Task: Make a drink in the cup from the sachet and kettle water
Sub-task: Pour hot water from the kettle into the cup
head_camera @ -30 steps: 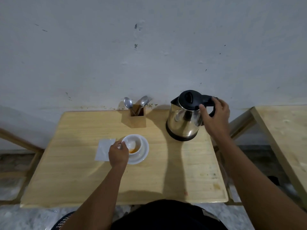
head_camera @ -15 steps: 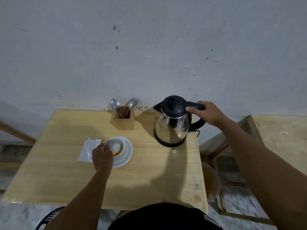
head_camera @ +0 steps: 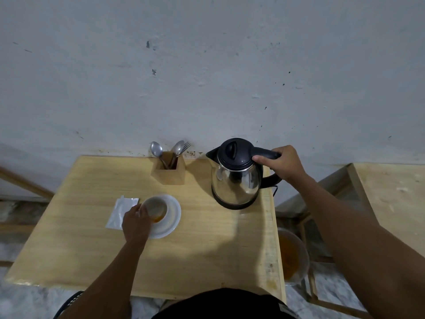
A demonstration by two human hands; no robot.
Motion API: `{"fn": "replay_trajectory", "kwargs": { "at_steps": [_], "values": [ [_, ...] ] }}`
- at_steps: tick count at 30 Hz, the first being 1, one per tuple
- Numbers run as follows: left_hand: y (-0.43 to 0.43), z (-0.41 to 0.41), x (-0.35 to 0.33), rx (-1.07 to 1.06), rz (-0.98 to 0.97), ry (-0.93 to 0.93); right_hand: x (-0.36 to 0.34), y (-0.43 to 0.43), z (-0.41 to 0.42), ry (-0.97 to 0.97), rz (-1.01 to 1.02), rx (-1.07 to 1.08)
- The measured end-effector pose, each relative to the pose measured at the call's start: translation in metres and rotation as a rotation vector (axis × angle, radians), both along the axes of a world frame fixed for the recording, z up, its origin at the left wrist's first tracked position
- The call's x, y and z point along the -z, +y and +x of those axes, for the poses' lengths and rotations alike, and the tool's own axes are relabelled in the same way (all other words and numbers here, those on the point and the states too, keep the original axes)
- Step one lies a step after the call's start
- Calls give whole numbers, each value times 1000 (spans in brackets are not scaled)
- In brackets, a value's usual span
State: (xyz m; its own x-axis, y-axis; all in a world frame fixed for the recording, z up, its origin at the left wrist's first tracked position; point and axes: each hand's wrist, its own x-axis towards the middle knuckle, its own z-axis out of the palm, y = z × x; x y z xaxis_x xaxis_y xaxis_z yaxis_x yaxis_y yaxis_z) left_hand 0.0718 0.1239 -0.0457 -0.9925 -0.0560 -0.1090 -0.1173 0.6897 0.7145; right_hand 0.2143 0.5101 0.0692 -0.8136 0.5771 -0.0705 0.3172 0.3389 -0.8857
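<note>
Right hand (head_camera: 284, 165) closed around the black handle of the steel electric kettle (head_camera: 235, 174). Kettle upright at the far right of the worktop (head_camera: 207, 261); cannot tell whether its base rests on the wood or is just clear of it. Lid shut, spout pointing left toward the cup.

Left hand (head_camera: 136, 223) curled against the near-left side of the white cup (head_camera: 156, 209), fingers touching its wall. Cup sits on a white saucer (head_camera: 171, 218) and looks tipped toward the hand. Amber residue at the bottom of the cup. Silver sachet (head_camera: 120, 212) lies flat just left of the saucer; whether it is torn open cannot be told.

Wooden holder (head_camera: 170, 170) with spoons and a fork stands between cup and kettle, by the wall.

Risks, as judged:
- Pour onto a tilted cup: water overshoots the rim, floods the saucer, and scalds the steadying fingers.
- Kettle near the worktop's right edge; a cord trailing behind it could snag on lifting.
- Swinging the spout leftward may clip the cutlery holder.
</note>
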Motion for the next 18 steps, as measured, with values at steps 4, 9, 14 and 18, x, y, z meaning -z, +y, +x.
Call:
{"fn": "replay_trajectory", "kwargs": {
  "at_steps": [4,9,14,18],
  "values": [
    [-4,-3,0,16,-3,-51,2,-10,2,50,37,81],
    [-8,-4,-2,36,23,-94,-7,-26,-2,71,132,109],
    [-14,-6,-5,77,81,-132,-26,-40,-7,75,204,86],
    [-17,-5,-11,54,171,-168,-44,-57,-11,49,239,33]
  ]
}}
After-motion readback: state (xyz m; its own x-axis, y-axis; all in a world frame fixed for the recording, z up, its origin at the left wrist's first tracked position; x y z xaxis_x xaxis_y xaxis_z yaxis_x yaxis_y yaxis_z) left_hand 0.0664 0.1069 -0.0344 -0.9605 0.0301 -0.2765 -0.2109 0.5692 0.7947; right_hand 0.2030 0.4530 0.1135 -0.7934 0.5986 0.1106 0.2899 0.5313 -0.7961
